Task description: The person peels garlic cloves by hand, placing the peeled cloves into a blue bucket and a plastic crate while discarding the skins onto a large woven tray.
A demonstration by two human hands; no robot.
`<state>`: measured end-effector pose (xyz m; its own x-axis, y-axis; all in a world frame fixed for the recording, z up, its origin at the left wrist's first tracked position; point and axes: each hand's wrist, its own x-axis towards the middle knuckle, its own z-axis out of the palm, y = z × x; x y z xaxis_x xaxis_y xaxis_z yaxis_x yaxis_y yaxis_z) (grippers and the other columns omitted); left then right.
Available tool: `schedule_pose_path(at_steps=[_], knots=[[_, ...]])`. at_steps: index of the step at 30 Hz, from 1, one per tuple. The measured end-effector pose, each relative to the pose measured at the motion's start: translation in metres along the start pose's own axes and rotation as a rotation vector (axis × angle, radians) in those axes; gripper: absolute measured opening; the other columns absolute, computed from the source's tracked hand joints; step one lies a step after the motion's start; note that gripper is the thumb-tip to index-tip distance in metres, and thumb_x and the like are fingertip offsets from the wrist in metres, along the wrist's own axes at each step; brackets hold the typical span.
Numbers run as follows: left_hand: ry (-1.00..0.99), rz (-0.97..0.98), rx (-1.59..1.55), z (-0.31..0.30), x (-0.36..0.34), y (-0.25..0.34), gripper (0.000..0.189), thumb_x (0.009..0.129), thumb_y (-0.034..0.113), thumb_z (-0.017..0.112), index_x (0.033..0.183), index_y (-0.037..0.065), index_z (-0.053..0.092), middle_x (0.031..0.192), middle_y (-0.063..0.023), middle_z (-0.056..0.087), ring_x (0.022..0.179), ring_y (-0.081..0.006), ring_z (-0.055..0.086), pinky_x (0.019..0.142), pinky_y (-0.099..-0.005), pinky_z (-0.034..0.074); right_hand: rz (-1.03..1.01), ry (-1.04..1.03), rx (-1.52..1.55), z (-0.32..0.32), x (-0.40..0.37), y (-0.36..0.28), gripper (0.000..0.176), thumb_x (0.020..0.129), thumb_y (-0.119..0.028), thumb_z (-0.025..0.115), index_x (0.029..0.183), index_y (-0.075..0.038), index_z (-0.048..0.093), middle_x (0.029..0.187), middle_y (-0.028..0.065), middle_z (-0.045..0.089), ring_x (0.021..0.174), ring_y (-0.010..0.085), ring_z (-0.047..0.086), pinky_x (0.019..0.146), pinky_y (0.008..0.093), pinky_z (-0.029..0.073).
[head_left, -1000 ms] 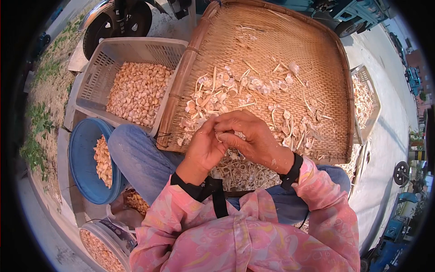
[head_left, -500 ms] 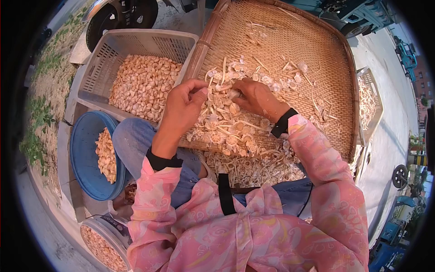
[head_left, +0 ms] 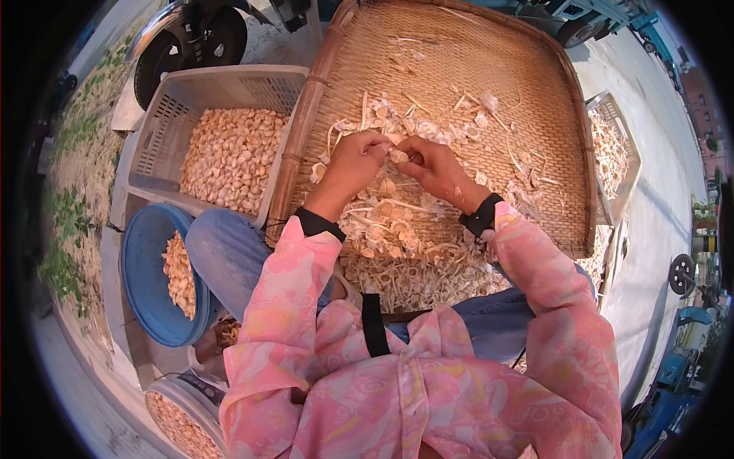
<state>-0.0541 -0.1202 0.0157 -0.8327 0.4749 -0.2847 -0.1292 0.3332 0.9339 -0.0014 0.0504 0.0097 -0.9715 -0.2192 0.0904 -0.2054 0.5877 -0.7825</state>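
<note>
Above the woven bamboo tray (head_left: 459, 69), my two hands meet at a small pale piece of garlic (head_left: 398, 155). My right hand (head_left: 437, 170) pinches it between thumb and fingertips. My left hand (head_left: 355, 163) is closed against its other side, its fingertips partly hidden by the knuckles. Beneath the hands lie loose garlic skins, dry stalks and root discs (head_left: 390, 218), heaped thickest toward the tray's near edge.
Left of the tray stands a plastic crate (head_left: 153, 164) of garlic cloves (head_left: 233, 157). A blue bucket (head_left: 141, 268) and a white bucket (head_left: 210, 394) hold more cloves. At right, another crate (head_left: 628, 180) contains stalks. Skins (head_left: 443, 279) pile up below the tray's near edge.
My left hand has moved right and up to meet my right hand at the garlic piece. The right hand has shifted slightly right. The whole view has shifted a little.
</note>
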Motion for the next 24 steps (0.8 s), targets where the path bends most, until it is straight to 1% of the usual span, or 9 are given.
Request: schedule_pose_path(at_steps=[2,3,6,9,12,15,18,21,24], knots=[[-0.035,-0.088,-0.254,0.007,-0.013,0.015,0.024,0.088,0.012,0.054,0.108,0.000,0.057,0.093,-0.0054,0.061,0.083,-0.0132,0.060,0.071,-0.0240,0.050,0.169,0.051,0.360,-0.002,-0.006,0.003,0.019,0.079,-0.009,0.063,0.094,-0.002,0.053,0.078,0.0088,0.059,0.069,0.0150,0.058,0.060,0.0266,0.047],[-0.082,-0.021,-0.309,0.011,-0.018,0.016,0.027,0.088,0.013,0.055,0.111,0.000,0.055,0.100,-0.0048,0.059,0.086,-0.0128,0.059,0.074,-0.0230,0.050,0.114,0.098,0.453,-0.002,-0.008,0.000,0.020,0.081,-0.012,0.064,0.094,-0.001,0.052,0.074,0.0064,0.058,0.065,0.0094,0.055,0.058,0.0239,0.045],[-0.060,0.122,-0.394,0.027,-0.023,0.011,0.028,0.086,0.014,0.058,0.109,-0.001,0.055,0.096,-0.0049,0.060,0.086,-0.0119,0.059,0.075,-0.0222,0.049,0.071,0.125,0.275,-0.018,-0.023,-0.015,0.022,0.080,-0.013,0.065,0.093,-0.001,0.052,0.074,0.0066,0.058,0.065,0.0110,0.056,0.057,0.0245,0.045],[-0.057,0.102,-0.545,0.041,-0.034,0.017,0.026,0.085,0.014,0.061,0.106,0.000,0.056,0.090,-0.0040,0.059,0.081,-0.0096,0.058,0.073,-0.0211,0.049,0.090,0.165,0.114,-0.028,-0.038,-0.032,0.023,0.078,-0.013,0.067,0.091,-0.002,0.051,0.071,0.0055,0.057,0.065,0.0109,0.056,0.057,0.0252,0.046],[-0.131,0.046,-0.599,0.049,-0.040,0.019,0.022,0.084,0.015,0.063,0.100,0.002,0.056,0.084,-0.0025,0.058,0.073,-0.0069,0.055,0.066,-0.0192,0.046,0.169,0.142,0.313,-0.027,-0.051,-0.023,0.025,0.076,-0.014,0.068,0.089,-0.002,0.051,0.068,0.0047,0.055,0.061,0.0111,0.053,0.056,0.0261,0.044],[-0.179,0.010,-0.605,0.055,-0.040,0.011,0.020,0.084,0.014,0.062,0.099,0.003,0.055,0.081,-0.0014,0.057,0.067,-0.0058,0.051,0.060,-0.0183,0.042,0.148,0.078,0.365,-0.029,-0.056,-0.015,0.026,0.073,-0.015,0.069,0.087,-0.003,0.051,0.065,0.0041,0.052,0.058,0.0106,0.048,0.053,0.0261,0.041],[-0.211,-0.030,-0.689,0.060,-0.043,0.010,0.020,0.084,0.013,0.062,0.099,0.002,0.054,0.079,-0.0007,0.057,0.065,-0.0060,0.049,0.057,-0.0182,0.040,0.188,-0.024,0.349,-0.041,-0.060,-0.019,0.027,0.074,-0.020,0.068,0.087,-0.002,0.051,0.066,0.0054,0.050,0.058,0.0129,0.046,0.052,0.0274,0.040],[-0.194,-0.050,-0.734,0.066,-0.044,0.011,0.020,0.083,0.012,0.062,0.098,0.003,0.053,0.078,-0.0003,0.056,0.064,-0.0061,0.049,0.057,-0.0173,0.039,0.119,-0.006,0.297,-0.039,-0.061,-0.009,0.029,0.076,-0.023,0.065,0.089,-0.001,0.051,0.067,0.0072,0.051,0.059,0.0162,0.048,0.054,0.0299,0.040],[-0.196,-0.072,-0.776,0.065,-0.050,0.019,0.018,0.083,0.011,0.063,0.095,0.003,0.053,0.079,0.0000,0.056,0.061,-0.0055,0.048,0.056,-0.0163,0.038,0.166,-0.130,0.296,-0.048,-0.065,-0.017,0.021,0.084,-0.009,0.058,0.099,0.001,0.048,0.081,0.0015,0.057,0.076,0.0065,0.051,0.063,0.0205,0.040]])
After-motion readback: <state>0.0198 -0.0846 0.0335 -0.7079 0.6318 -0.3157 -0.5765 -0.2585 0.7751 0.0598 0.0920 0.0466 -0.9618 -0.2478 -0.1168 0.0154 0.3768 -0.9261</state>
